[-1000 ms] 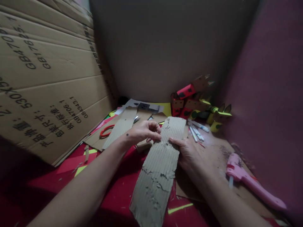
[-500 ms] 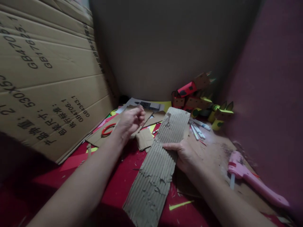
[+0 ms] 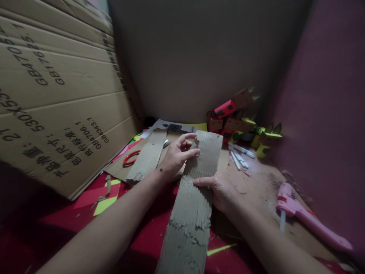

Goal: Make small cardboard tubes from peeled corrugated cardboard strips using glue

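Observation:
A long strip of corrugated cardboard (image 3: 189, 213) slants up from the bottom edge, its ridges bare and its surface torn in places. My right hand (image 3: 224, 190) grips its right edge, thumb laid across the ridged face and the other fingers hidden behind. Near the strip's top, my left hand (image 3: 179, 154) has its thumb and forefinger at the left edge, by a ragged torn spot; the fingers are bent and I cannot see exactly what is pinched. Left of that hand lies another flat cardboard piece (image 3: 148, 156), next to red-handled scissors (image 3: 130, 158).
A large printed cardboard box (image 3: 65, 95) stands at the left. White markers (image 3: 239, 158) and a pink glue gun (image 3: 302, 217) lie on the right. Small red and yellow paper figures (image 3: 228, 114) sit by the wall. Paper scraps (image 3: 107, 201) litter the red cloth (image 3: 137, 236).
My left hand, closed and away from the strip before, has moved right onto its upper left edge. The strip has turned slightly more upright in my right hand.

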The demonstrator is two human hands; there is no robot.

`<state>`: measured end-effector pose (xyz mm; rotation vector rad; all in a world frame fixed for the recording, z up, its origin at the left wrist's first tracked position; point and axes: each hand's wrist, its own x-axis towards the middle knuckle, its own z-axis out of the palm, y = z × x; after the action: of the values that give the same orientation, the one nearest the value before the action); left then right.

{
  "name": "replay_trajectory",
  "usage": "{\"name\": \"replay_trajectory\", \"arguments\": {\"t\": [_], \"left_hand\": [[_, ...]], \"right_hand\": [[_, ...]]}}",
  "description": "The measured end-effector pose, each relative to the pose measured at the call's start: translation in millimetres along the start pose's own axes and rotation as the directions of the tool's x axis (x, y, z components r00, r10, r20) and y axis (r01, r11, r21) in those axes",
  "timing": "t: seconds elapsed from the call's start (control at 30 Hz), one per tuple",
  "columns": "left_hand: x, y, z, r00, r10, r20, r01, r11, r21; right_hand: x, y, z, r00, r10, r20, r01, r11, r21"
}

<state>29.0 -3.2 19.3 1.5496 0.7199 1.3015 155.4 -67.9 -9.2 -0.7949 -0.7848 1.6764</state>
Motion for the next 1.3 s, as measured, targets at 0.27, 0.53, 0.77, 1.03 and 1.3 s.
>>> {"name": "replay_trajectory", "arguments": {"t": [0.27,0.53,0.77,1.03,1.3], "left_hand": [[7.1,0.5,-15.2,0.993,-0.108,-0.038,0.113,0.981,0.161],[8.2,-13.5,-16.2,0.984,-0.138,-0.109,0.155,0.974,0.166],[10.4,-24.9,-18.8,0.958,-0.1,-0.27,0.12,0.991,0.06],[34.6,-17.1,-74.2,0.826,-0.149,-0.544,-0.052,0.94,-0.337],[20.4,10.7,-56.9,0.972,-0.223,-0.075,0.083,0.625,-0.776]], "right_hand": [[-1.6,2.2,-2.4,0.992,0.125,0.009,-0.122,0.985,-0.124],[-1.0,0.2,0.2,0.989,0.143,-0.036,-0.145,0.986,-0.086],[-3.9,3.3,0.1,0.979,0.2,-0.046,-0.204,0.967,-0.154],[-4.6,4.1,0.0,0.983,0.185,-0.013,-0.185,0.977,-0.107],[6.0,-0.7,-9.4,0.991,-0.086,-0.102,0.09,0.995,0.043]]}}
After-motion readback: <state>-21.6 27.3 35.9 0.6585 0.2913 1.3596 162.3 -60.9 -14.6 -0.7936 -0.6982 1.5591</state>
